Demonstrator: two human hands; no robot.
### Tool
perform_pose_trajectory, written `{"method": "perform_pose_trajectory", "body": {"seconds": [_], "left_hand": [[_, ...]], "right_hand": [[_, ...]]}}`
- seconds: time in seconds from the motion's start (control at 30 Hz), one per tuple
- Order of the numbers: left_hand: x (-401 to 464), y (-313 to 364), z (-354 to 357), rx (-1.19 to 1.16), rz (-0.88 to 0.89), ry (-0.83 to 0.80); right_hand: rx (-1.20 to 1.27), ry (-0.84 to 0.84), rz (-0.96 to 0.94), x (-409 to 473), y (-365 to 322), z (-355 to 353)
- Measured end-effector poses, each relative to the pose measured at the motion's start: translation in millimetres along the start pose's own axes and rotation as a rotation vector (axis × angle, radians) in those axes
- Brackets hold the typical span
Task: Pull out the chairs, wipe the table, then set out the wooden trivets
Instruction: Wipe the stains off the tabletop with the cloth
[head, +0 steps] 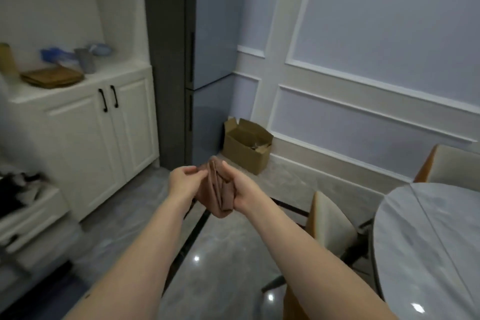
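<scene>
A folded brown cloth point(217, 189) hangs in mid-air between both my hands, over the floor. My left hand point(184, 180) pinches its left edge with fingers and thumb. My right hand point(240, 187) cups and grips its right side. The round grey marble table point(428, 249) is at the lower right. One chair point(330, 221) stands at its left side, another chair point(449, 166) behind it near the wall. A stack of brown wooden trivets point(52, 77) lies on the white cabinet's counter at the left.
The white cabinet point(85, 138) with black handles stands left; a grey cup point(85, 60) and blue items sit on its counter. A tall grey fridge point(187, 60) is ahead. An open cardboard box point(246, 145) sits on the floor by the wall. Dark objects are at the far left.
</scene>
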State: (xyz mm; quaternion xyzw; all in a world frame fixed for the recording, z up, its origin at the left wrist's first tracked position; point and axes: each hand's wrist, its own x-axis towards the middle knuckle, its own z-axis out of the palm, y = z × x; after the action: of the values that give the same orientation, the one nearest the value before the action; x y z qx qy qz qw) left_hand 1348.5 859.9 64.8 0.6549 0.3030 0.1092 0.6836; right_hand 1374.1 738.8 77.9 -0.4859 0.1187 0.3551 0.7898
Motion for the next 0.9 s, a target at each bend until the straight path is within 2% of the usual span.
{"method": "perform_pose_trajectory", "body": {"seconds": [0.13, 0.33, 0.4, 0.57, 0.7, 0.8, 0.9], "left_hand": [[45.4, 14.6, -39.2, -0.024, -0.036, -0.044], [130.5, 22.9, -70.4, 0.004, -0.246, 0.018], [159.7, 24.0, -73.6, 0.022, -0.264, 0.022], [217.6, 53.6, -62.1, -0.071, -0.251, -0.003], [253.4, 103.7, -38.4, -0.208, -0.252, -0.127], [282.3, 132.0, -19.9, -0.251, -0.266, -0.154], [325.3, 145.8, -10.9, -0.23, -0.268, -0.074]], "right_hand": [[-0.199, -0.018, -0.051, 50.9, -8.5, 50.3], [-0.274, 0.057, -0.05, 111.5, -37.4, 90.7], [-0.288, 0.051, -0.065, 134.2, -53.3, 99.2], [-0.385, -0.02, -0.136, 201.2, -91.8, 119.1], [-0.672, -0.129, -0.321, 253.1, -141.5, 135.2], [-0.827, -0.167, -0.393, 285.7, -180.1, 148.0], [-0.838, -0.213, -0.382, 319.0, -211.8, 161.8]]}}
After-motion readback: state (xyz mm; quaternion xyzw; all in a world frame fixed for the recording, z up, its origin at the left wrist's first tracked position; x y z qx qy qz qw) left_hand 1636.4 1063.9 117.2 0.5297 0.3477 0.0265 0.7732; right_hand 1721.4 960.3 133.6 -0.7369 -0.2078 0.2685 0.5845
